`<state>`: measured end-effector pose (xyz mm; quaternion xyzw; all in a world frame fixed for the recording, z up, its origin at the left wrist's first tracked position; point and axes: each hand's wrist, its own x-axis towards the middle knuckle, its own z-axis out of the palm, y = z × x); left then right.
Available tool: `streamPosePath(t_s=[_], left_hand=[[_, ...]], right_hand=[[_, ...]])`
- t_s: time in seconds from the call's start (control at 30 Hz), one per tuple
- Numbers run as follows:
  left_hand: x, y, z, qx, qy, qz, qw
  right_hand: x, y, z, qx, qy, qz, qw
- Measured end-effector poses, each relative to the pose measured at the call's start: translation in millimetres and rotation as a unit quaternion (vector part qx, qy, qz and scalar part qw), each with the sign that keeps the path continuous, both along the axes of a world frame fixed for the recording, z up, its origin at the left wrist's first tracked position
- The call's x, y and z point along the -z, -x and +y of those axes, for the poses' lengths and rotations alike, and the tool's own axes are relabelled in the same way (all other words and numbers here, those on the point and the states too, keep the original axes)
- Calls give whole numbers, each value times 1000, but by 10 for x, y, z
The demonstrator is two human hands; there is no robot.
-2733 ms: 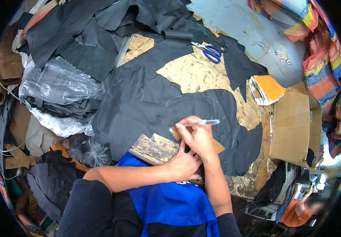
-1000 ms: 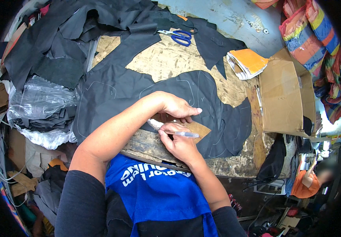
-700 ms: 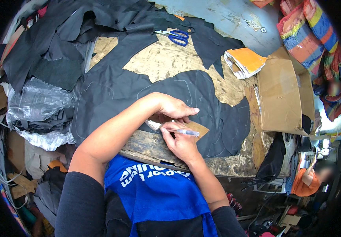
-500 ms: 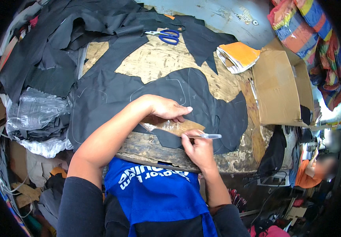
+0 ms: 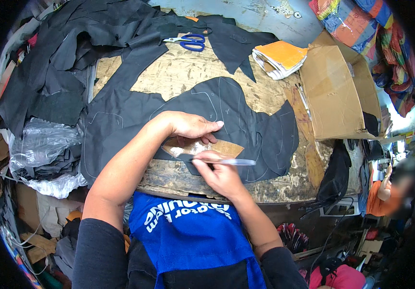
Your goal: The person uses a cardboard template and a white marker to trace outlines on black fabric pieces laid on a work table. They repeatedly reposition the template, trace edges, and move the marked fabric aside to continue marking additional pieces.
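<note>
A brown, stiff pattern piece (image 5: 226, 149) with a shiny clear covering lies on a black sheet of leather-like material (image 5: 130, 108). My left hand (image 5: 193, 126) rests on the pattern's upper edge and presses it down, thumb stretched out and the other fingers bent, partly hidden. In my right hand (image 5: 219, 174) is a slim, pale pen (image 5: 238, 162), pinched between thumb and fingers. It lies nearly level across the pattern's lower edge; its tip is hard to make out. Thin pale outlines and small marks run over the black sheet around both hands.
Blue-handled scissors (image 5: 191, 42) lie beyond the sheet. An orange-and-white folded cloth or pad (image 5: 282, 55) sits at the far right, beside an open cardboard box (image 5: 332, 91). Black scraps (image 5: 68, 48) heap up at the left above a clear plastic bag (image 5: 48, 139). Another person (image 5: 385, 195) is at the right.
My right hand has moved left with the pen along the pattern's lower edge. My left hand stays on the pattern. The view has shifted slightly.
</note>
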<state>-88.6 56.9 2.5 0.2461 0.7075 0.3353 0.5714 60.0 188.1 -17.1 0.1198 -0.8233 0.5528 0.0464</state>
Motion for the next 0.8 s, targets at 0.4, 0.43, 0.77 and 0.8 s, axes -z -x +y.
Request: streamPosePath(t_s=[0.4,0.43,0.77,0.8], left_hand=[[30,-42,-19,5,-46,41,998],[19,-61,-26,7,-55,48,997],[68,-1132,-33,22,-13,542,840],[117,-1301,-51,12,-18,563,826]], right_hand=[[104,95,-16,53,-123,83,987],[80,41,66,69,-130,78,986],[172,35,442,214,176,13,961],[216,126,428,164,126,-3,978]])
